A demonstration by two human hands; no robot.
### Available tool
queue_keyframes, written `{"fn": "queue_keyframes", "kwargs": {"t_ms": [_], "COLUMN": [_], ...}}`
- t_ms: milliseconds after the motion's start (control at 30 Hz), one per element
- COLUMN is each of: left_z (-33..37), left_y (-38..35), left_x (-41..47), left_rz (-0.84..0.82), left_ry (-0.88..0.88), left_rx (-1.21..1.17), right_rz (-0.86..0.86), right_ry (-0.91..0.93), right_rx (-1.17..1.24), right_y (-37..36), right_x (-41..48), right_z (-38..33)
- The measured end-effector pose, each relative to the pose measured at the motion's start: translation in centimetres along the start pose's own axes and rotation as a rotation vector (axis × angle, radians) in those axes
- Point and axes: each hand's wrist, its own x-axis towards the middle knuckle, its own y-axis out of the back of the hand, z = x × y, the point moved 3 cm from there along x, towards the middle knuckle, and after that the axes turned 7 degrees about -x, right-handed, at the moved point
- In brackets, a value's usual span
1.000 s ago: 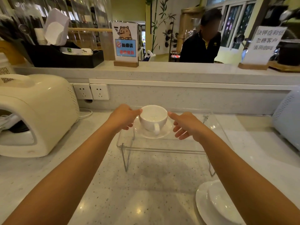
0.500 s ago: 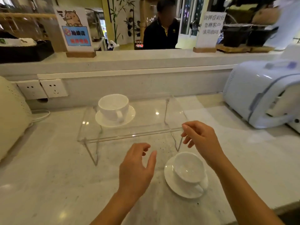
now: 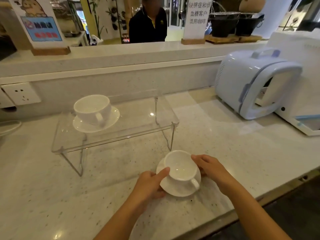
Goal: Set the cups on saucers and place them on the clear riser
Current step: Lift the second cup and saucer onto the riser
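Half a second ago both hands hung open above the second cup; now they have closed in on it, so the first set is done and the pick-up of the second has begun. The left hand (image 3: 149,186) grips the saucer (image 3: 178,187) at its left rim, thumb laid up against the cup (image 3: 181,166) wall, fingers apparently curled under the rim, though that part is hidden. The right hand (image 3: 210,168) cups the far right side, fingers bent round the cup and saucer edge. This set sits near the counter's (image 3: 225,144) front edge, just in front of the riser's (image 3: 110,135) right leg, its handle pointing toward the person. Whether it has left the counter I cannot tell. The other cup (image 3: 92,109) rests on its saucer (image 3: 110,119) at the riser's back left corner, handle forward; the riser's right half is free. Both cups are plain glossy white, wide and empty, upright and centred on matching saucers.
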Motion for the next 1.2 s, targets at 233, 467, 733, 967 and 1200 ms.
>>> {"fn": "queue_keyframes", "kwargs": {"t_ms": [233,467,733,967,1200], "left_z": [0.2,0.7,6.4,12.4,17.6], "left_y": [-0.5,0.6,2.3,3.8,5.5], "left_x": [-0.7,-2.6,-6.2,-6.4,-2.3], "left_rz": [0.004,0.063,0.083,0.097,0.213], "left_ry": [0.026,-0.069,-0.406,-0.531,-0.452], "left_rx": [-0.142,-0.157,-0.146,-0.097,-0.072], "right_rz": [-0.075,0.017,0.089,0.105,0.070], "right_ry": [-0.047,0.026,0.331,0.440,0.436], "right_rx": [0.042,0.078,0.108,0.125,0.069], "right_y": [0.4,-0.3,1.4,2.0,1.6], "right_x": [-0.2,-3.1,-6.7,-5.9,-0.5], "right_z": [-0.1,-0.5,-7.4,-13.0,-17.6]}}
